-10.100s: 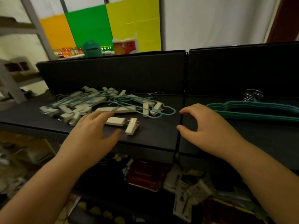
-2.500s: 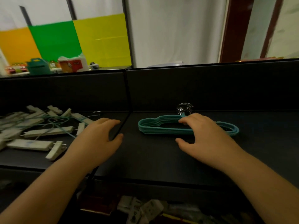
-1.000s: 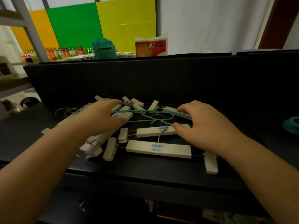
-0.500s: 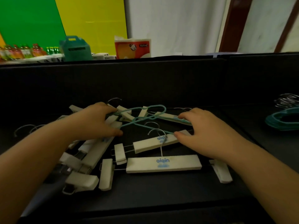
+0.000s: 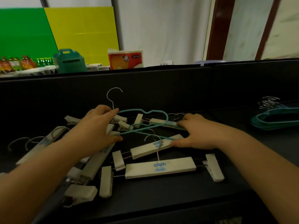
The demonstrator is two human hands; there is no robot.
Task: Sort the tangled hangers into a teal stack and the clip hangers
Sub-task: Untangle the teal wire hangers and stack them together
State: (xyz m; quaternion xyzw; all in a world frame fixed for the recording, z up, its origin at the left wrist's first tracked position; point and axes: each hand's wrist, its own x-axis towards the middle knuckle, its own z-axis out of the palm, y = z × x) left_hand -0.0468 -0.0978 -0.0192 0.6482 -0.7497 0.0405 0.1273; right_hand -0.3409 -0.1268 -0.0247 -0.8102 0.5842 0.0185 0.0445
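A thin teal hanger [image 5: 146, 125] rises tilted out of the pile, its metal hook [image 5: 113, 94] pointing up. My left hand [image 5: 95, 126] grips its left end near the hook. My right hand [image 5: 199, 135] pinches its right end between thumb and fingers. Beneath lie several white clip hangers [image 5: 160, 168], one with blue lettering nearest me, others spread to the left. A stack of teal hangers [image 5: 275, 122] with bunched metal hooks lies at the far right.
Everything rests on a black shelf [image 5: 161, 199] with a black back wall [image 5: 161, 88]. Loose white clips [image 5: 214, 169] jut from the pile's edges. Behind the wall stand a teal box [image 5: 69, 62] and an orange pack [image 5: 125, 59].
Both hands have lifted the teal hanger higher; its hook now stands up free of the clip hangers. The view has shifted slightly left and closer.
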